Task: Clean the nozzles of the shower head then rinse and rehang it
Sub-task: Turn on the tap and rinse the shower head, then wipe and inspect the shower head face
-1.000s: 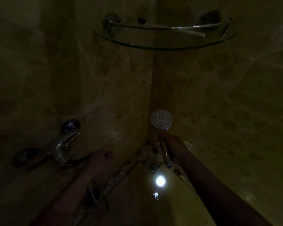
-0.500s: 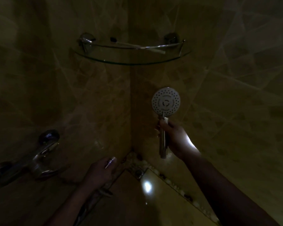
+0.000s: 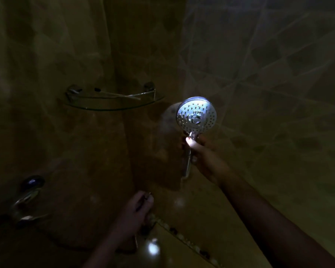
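One view only, from your head camera, and it is very dim. Your right grip (image 3: pixel 203 151) is wrapped round the handle of the shower head (image 3: pixel 196 115), holding it upright just off the right-hand tiled wall, with the nozzle face turned towards you and catching the light. Your left grip (image 3: pixel 135 211) hangs low near the corner, well apart from the head, its fingers curled on what looks like a small thin thing (image 3: pixel 143 199), too dark to name.

I judge you are at the nozzle-cleaning step, with the face presented but nothing touching it. The next move calls for bringing the left grip up to the face and working across the nozzles while the right keeps the handle steady. No water shows, and no wall holder is in view.

Counted: one shower head, one glass corner shelf (image 3: pixel 112 108) carrying one pale stick (image 3: pixel 122 95), one wall tap (image 3: pixel 27 200), two grips.
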`<state>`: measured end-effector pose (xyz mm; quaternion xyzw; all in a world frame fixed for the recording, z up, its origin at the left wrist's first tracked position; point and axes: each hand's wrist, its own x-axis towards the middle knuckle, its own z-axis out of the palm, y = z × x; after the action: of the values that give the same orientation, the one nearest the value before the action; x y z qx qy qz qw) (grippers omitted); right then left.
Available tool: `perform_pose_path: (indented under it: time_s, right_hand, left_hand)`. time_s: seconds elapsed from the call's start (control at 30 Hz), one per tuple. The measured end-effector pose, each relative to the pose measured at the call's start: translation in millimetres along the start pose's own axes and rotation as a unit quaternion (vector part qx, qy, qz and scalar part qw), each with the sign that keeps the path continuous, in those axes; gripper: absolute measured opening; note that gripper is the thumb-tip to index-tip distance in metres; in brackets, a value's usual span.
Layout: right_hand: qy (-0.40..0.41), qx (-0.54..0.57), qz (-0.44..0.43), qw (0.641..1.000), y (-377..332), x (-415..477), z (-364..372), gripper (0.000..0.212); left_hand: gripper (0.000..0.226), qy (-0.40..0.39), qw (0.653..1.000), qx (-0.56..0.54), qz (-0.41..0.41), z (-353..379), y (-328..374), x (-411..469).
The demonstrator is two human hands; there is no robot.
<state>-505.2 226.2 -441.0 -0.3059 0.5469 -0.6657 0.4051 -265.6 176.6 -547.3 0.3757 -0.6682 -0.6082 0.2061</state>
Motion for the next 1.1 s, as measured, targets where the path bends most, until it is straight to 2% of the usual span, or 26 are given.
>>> perform_pose_path:
  time_s: [0.17, 0.27, 0.43, 0.6, 0.7, 0.83, 1.03, 1.1]
  right_hand:
    - [-0.008, -0.016, -0.019, 1.0, -49, -33, -37, 0.026]
    - [-0.006, -0.028, -0.03, 0.999, -72, -49, -57, 0.019]
    - [0.004, -0.021, -0.04, 0.999, -101, -74, -82, 0.016]
    - [-0.001, -0.023, -0.052, 0.998, -123, -97, -96, 0.021]
    - [-0.014, -0.045, -0.064, 0.997, -133, -108, -98, 0.03]
    - [-0.002, -0.029, -0.069, 0.997, -142, -116, -95, 0.01]
    - [0.01, -0.002, -0.083, 0.996, -150, -121, -84, 0.015]
    - [0.01, 0.005, -0.083, 0.996, -151, -122, -78, 0.024]
  left_hand:
    - [0.017, -0.011, 0.998, 0.002, 0.063, 46, 46, -27]
    - [0.012, -0.016, 0.996, 0.006, 0.082, 72, 68, -37]
    - [0.031, -0.046, 0.992, 0.039, 0.109, 109, 107, -52]
    - [0.015, -0.06, 0.988, 0.052, 0.13, 141, 134, -59]
    - [0.015, -0.083, 0.987, 0.046, 0.128, 155, 147, -63]
    - [0.016, -0.1, 0.987, 0.055, 0.109, 165, 154, -58]
    - [0.013, -0.118, 0.984, 0.076, 0.11, 167, 161, -49]
    - [0.016, -0.119, 0.983, 0.085, 0.111, 164, 163, -46]
